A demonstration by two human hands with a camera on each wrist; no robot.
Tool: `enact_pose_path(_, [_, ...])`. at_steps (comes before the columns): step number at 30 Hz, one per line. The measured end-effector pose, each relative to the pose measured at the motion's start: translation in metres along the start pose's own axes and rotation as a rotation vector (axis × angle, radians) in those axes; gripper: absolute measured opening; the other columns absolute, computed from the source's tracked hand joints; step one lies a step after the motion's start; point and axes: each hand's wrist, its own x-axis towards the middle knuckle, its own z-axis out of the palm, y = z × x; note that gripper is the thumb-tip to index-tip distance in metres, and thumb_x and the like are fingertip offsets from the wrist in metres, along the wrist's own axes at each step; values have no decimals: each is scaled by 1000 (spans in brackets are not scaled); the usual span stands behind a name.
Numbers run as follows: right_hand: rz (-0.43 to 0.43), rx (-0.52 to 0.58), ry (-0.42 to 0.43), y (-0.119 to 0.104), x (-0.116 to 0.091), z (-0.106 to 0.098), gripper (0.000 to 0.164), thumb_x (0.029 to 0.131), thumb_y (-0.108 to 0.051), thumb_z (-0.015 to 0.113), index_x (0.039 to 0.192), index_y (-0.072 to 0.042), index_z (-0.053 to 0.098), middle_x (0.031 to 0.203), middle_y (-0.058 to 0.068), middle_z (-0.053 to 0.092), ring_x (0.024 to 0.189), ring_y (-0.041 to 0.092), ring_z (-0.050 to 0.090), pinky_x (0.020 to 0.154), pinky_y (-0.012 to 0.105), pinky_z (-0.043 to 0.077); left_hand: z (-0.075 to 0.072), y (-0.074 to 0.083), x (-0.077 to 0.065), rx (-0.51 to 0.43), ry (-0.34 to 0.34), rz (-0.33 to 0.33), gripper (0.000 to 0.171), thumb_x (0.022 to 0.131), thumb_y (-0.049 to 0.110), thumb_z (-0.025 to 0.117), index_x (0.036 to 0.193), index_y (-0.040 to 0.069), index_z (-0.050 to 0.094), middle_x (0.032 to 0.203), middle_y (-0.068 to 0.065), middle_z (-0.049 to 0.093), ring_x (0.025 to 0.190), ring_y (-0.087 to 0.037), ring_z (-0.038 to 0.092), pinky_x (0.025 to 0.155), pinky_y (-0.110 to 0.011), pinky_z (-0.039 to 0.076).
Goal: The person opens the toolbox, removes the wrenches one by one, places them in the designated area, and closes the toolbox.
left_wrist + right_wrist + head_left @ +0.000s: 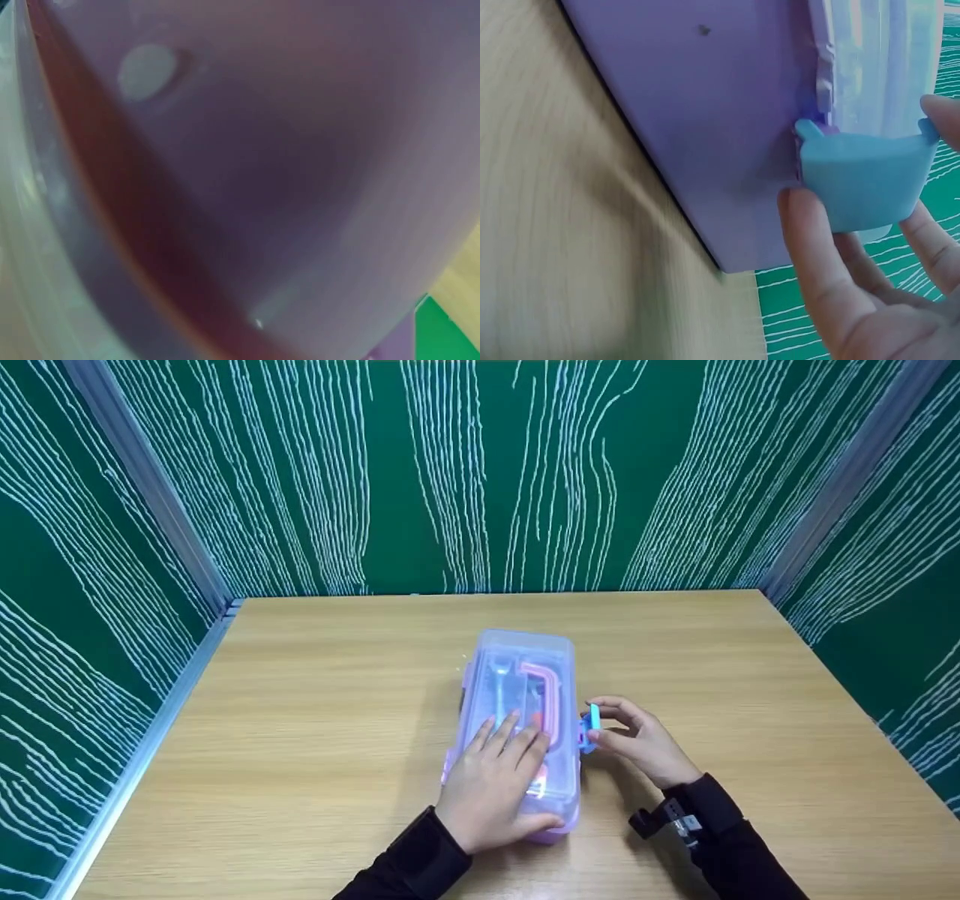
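Head view: box [516, 694] lies under spread left hand [495, 786]; right hand [645, 744] pinches blue latch [595, 718].

green walls [502, 472] (white-streaked), wooden table [315, 720]

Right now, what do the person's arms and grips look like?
The left sleeve and the right sleeve are black, reaching the wrists. A black gadget with silvery parts sits on the right one. The left grip and the right grip are bare.
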Motion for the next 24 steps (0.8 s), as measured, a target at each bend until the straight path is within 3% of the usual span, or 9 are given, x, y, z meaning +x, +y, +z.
enact_pose_path(3, [-21, 10, -12, 2, -1, -2, 40, 90, -1, 65, 127, -13, 55, 122, 15, 59, 97, 19, 69, 84, 30, 58, 0, 0, 0, 1, 10, 4, 100, 75, 86, 47, 143, 13, 47, 146, -6, 53, 137, -29, 47, 114, -46, 36])
enact_pose_path(9, [-25, -30, -27, 5, -3, -5, 50, 86, 1, 68, 132, 3, 46, 123, 13, 59, 94, 17, 68, 84, 27, 57, 0, 0, 0, -5, 10, 3, 100, 75, 86, 47, 144, 12, 47, 146, -6, 52, 137, -29, 47, 115, -46, 36])
enact_pose_path(12, [-18, -69, -27, 7, -3, -7, 53, 86, 0, 68, 132, 7, 44, 126, 19, 58, 96, 17, 68, 85, 27, 57, 0, 1, 0, -9, -4, 0, 100, 76, 86, 47, 144, 12, 46, 147, -6, 52, 138, -29, 46, 115, -46, 36])
enact_pose_path(17, [-21, -182, -35, 9, -6, -12, 55, 85, -4, 72, 131, 10, 45, 132, 31, 54, 106, 30, 66, 87, 26, 56, 0, 1, 0, -10, -32, -4, 99, 77, 85, 44, 146, 13, 45, 148, -6, 50, 139, -28, 45, 115, -46, 35])
enact_pose_path(20, [-26, -274, -36, 12, -9, -15, 53, 84, -7, 74, 128, 6, 49, 130, 30, 56, 109, 40, 63, 87, 26, 55, 0, 1, 0, -8, -34, -5, 99, 77, 85, 44, 146, 13, 45, 148, -6, 50, 139, -28, 44, 115, -46, 35])
enact_pose_path(24, [-23, -387, -24, 17, -10, -16, 51, 82, -10, 77, 125, 3, 53, 123, 28, 61, 108, 42, 64, 88, 32, 57, -1, 1, 0, -9, -34, -7, 100, 77, 86, 44, 146, 13, 44, 148, -6, 50, 140, -29, 44, 115, -46, 34])
